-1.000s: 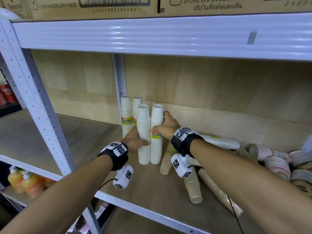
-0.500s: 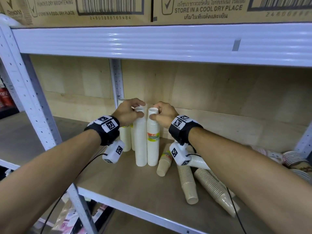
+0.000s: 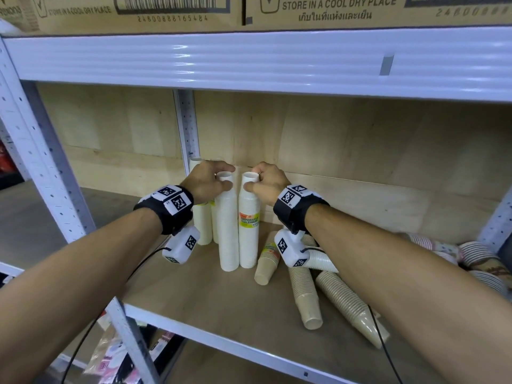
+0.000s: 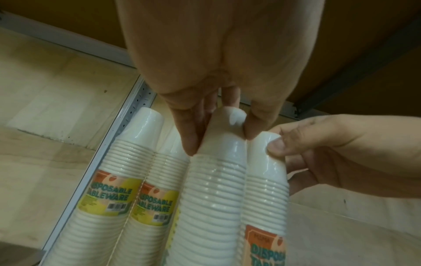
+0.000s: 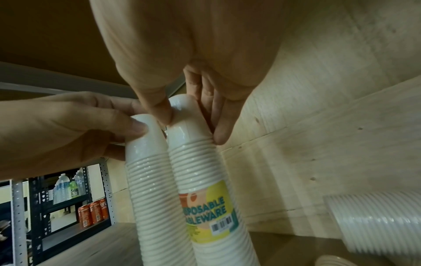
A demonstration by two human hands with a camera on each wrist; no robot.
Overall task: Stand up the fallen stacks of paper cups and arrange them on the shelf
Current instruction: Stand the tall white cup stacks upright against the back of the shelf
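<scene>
Four white cup stacks stand upright at the shelf's left, by the rear post. My left hand (image 3: 225, 177) grips the top of the front left stack (image 3: 228, 234), thumb and fingers around its top cup (image 4: 224, 126). My right hand (image 3: 252, 180) pinches the top of the labelled front right stack (image 3: 248, 239), seen close in the right wrist view (image 5: 200, 171). The two held stacks touch side by side. Two more labelled stacks (image 4: 127, 180) stand behind them. Several brown stacks (image 3: 304, 289) and one white stack (image 3: 321, 259) lie fallen to the right.
The wooden shelf board (image 3: 207, 295) runs under a white metal beam (image 3: 249, 59) that carries cardboard boxes. A perforated post (image 3: 188, 126) rises behind the stacks. Striped cup stacks (image 3: 476, 253) lie at the far right. Bottles and cans (image 5: 91, 214) fill another rack.
Both hands have moved up from the middle of the two front stacks to their tops. The stacks now stand closer to the rear pair.
</scene>
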